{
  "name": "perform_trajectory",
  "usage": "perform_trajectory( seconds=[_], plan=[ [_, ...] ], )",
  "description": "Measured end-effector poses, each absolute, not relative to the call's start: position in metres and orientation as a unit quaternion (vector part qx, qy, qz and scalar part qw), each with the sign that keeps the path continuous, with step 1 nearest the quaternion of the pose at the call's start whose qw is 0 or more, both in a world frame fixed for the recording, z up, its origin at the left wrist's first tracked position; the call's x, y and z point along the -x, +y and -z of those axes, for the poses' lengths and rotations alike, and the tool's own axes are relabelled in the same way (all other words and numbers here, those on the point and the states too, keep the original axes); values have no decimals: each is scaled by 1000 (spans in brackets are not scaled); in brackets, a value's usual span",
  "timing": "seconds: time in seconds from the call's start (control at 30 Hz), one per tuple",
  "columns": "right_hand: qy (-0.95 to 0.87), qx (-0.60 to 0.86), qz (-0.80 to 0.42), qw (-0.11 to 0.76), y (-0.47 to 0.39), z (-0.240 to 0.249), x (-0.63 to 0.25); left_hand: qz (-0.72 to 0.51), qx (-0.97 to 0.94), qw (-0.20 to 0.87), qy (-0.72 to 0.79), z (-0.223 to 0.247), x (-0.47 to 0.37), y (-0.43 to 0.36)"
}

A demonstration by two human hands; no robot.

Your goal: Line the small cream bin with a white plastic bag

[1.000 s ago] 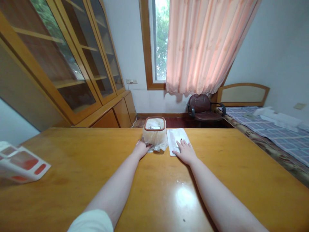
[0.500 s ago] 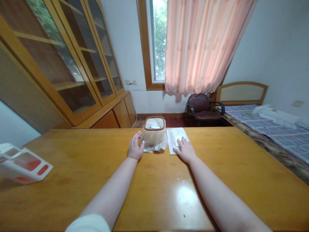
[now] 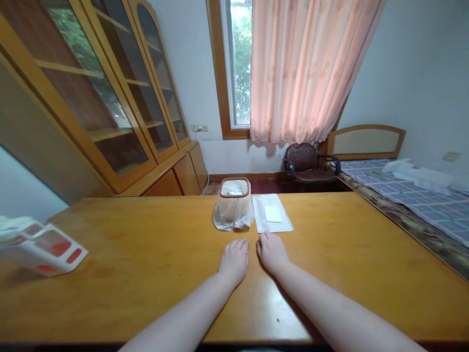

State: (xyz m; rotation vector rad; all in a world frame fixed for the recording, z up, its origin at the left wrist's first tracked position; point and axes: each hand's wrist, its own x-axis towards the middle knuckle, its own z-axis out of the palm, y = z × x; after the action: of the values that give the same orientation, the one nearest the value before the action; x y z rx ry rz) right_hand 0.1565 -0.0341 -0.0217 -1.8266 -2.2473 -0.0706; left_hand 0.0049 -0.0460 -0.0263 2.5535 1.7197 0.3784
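My left hand [image 3: 234,258] rests on the wooden table [image 3: 146,274] with its fingers curled in and nothing showing in them. Close beside it, my right hand [image 3: 271,252] is also curled and seems to hold nothing, its knuckles by the near edge of a white paper sheet [image 3: 261,215]. A small pale square pad [image 3: 273,214] lies on that sheet. Beyond my left hand stands a small bin [image 3: 234,208] with a brown rim, lined with a translucent plastic bag that spreads around its base.
A white holder with orange-red patches [image 3: 54,247] stands at the table's left. A glass-door cabinet [image 3: 128,98] lines the left wall. Behind the table are a dark red armchair [image 3: 302,164] and a pink curtain [image 3: 300,68]. A bed [image 3: 410,195] is on the right.
My left hand has left the bin's side and come nearer and to the right. My right hand has drawn back off the pad and sheet. Both hands have curled.
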Motion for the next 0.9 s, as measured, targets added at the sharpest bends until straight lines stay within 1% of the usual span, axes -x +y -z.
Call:
perform_trajectory(
  seconds=[0.17, 0.3, 0.37, 0.57, 0.9],
  plan=[
    [-783, 603, -34, 148, -59, 30, -156, -81, -809, 82, 577, 33, -21, -53],
    [-783, 599, -43, 162, -56, 29, -159, -111, -772, 62, 622, 31, -21, -51],
    [-785, 598, -47, 156, -53, 28, -160, -117, -770, 54, 625, 30, -18, -49],
    [-757, 636, -115, 94, -51, 31, -159, -57, -795, 62, 601, 33, -17, -47],
    [-754, 641, -113, 89, -50, 34, -158, -64, -794, 54, 602, 35, -19, -48]
  ],
)
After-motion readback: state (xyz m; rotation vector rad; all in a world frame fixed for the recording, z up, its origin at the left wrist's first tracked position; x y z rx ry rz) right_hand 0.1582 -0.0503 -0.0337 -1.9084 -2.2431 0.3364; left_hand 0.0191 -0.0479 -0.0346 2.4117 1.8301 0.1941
